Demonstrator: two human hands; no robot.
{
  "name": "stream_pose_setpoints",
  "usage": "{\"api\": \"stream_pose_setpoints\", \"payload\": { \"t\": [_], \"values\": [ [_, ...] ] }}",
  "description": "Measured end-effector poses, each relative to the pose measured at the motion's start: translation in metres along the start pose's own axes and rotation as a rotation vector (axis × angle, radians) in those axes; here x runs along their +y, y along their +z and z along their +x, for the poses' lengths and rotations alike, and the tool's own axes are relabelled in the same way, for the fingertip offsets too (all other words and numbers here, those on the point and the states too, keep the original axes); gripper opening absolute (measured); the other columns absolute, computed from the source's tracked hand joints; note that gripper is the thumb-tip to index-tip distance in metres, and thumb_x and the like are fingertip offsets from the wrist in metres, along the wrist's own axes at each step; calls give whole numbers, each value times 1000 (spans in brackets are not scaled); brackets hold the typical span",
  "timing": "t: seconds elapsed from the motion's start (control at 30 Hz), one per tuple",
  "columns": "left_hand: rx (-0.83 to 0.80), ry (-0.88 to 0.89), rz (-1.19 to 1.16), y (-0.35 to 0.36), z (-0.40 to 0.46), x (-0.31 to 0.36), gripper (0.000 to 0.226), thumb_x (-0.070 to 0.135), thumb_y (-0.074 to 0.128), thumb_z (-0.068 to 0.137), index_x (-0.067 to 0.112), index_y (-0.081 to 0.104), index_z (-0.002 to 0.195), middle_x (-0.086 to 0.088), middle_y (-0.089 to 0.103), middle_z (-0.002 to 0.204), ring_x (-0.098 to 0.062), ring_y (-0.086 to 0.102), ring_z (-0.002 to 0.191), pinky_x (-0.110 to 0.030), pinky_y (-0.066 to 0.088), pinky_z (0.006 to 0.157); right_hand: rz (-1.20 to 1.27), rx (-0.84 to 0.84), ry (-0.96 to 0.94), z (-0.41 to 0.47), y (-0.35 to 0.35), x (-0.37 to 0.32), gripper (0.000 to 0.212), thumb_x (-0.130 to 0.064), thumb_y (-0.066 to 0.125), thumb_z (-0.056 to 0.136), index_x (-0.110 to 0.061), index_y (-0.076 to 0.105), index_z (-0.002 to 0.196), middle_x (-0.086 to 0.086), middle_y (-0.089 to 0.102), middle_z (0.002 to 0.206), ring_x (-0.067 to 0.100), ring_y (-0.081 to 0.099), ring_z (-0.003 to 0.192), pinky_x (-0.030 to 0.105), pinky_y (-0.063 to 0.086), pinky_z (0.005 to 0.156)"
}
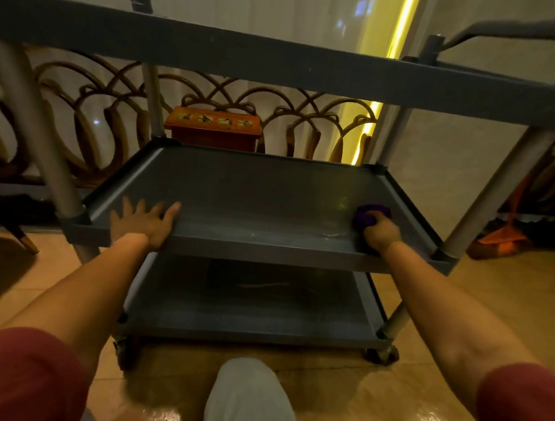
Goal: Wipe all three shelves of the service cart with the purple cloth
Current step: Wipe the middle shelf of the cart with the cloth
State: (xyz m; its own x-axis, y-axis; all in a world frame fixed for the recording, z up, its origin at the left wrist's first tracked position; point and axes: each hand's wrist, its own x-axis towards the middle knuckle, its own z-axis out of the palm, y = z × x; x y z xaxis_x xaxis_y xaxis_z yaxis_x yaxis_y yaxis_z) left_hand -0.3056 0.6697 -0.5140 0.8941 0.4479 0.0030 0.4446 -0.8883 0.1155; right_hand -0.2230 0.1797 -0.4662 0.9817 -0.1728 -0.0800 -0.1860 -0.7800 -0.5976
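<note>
The grey service cart fills the view, seen from low down. Its top shelf (280, 62) crosses above eye level, the middle shelf (254, 192) lies in front of me, and the bottom shelf (250, 303) sits just above the floor. My right hand (381, 232) is shut on the bunched purple cloth (369, 215) and presses it onto the middle shelf near its right front corner. My left hand (144, 222) lies flat with spread fingers on the middle shelf's front left rim, holding nothing.
An orange wooden box (213, 127) stands behind the cart against a curved rattan screen (89, 111). An orange dustpan or broom head (501, 237) lies on the tiled floor at right. My knee in light trousers (250, 399) is below the cart. A caster wheel (382, 353) shows at bottom right.
</note>
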Motion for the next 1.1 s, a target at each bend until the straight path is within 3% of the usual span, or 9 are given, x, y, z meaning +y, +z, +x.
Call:
{"api": "stream_pose_setpoints", "payload": {
  "t": [0.13,0.23,0.37,0.5,0.6,0.73,0.83,0.93,1.1],
  "values": [
    [-144,15,42,-4,5,-1,58,47,19,101,36,18,158,-3,16,169,-35,7,154,-58,4,123,40,-69,-72,-27,49,-56,44,-29,52,102,-17,52,144,24,52,145,42,51,130,43,41,111],
    [-224,46,33,-6,6,5,57,44,25,103,33,17,159,-5,15,169,-37,14,152,-56,9,124,29,-120,-125,-47,96,-108,48,-26,52,100,-23,47,148,20,48,150,40,48,135,45,40,113],
    [-200,145,-82,-22,6,-8,45,31,36,105,21,42,148,-14,37,158,-36,35,141,-49,25,119,-62,-166,-222,-73,154,-182,55,-25,52,99,-26,39,152,20,36,157,41,38,141,49,35,116],
    [-79,16,50,-15,-10,-46,62,51,27,100,18,31,152,-18,31,158,-39,23,147,-52,19,121,-108,-179,-299,-98,207,-249,52,-25,51,100,-23,40,151,21,30,159,43,31,143,53,29,118],
    [-74,50,0,-16,-10,-54,72,55,24,100,14,15,159,-18,24,163,-38,19,150,-48,15,122,-109,-146,-327,-113,234,-285,50,-23,51,99,-20,44,148,22,27,160,43,27,144,53,28,117],
    [-99,134,-36,-21,-4,-64,86,69,34,94,11,23,156,-14,27,163,-35,26,148,-49,24,119,-12,-178,-443,-126,251,-310,50,-18,55,97,-23,48,147,19,37,154,41,37,138,50,36,113],
    [-150,166,35,-23,-2,-67,122,95,35,71,10,20,157,-14,26,163,-34,26,148,-49,24,119,-3,-256,-547,-126,247,-312,56,-12,56,95,-26,45,149,17,37,155,43,43,134,50,42,109],
    [-180,146,81,-19,-2,-68,161,111,24,33,14,2,160,-15,8,168,-35,10,153,-50,10,123,-256,-257,-648,-122,235,-299,61,-21,60,94,-34,40,150,14,35,157,43,42,133,52,43,108],
    [-190,131,84,-17,2,-65,159,112,25,27,30,-14,158,-10,-13,168,-39,-12,153,-56,-4,121,-405,-181,-577,-107,189,-232,50,-35,61,94,-40,45,141,11,42,150,40,43,132,54,45,105]
  ]
}}
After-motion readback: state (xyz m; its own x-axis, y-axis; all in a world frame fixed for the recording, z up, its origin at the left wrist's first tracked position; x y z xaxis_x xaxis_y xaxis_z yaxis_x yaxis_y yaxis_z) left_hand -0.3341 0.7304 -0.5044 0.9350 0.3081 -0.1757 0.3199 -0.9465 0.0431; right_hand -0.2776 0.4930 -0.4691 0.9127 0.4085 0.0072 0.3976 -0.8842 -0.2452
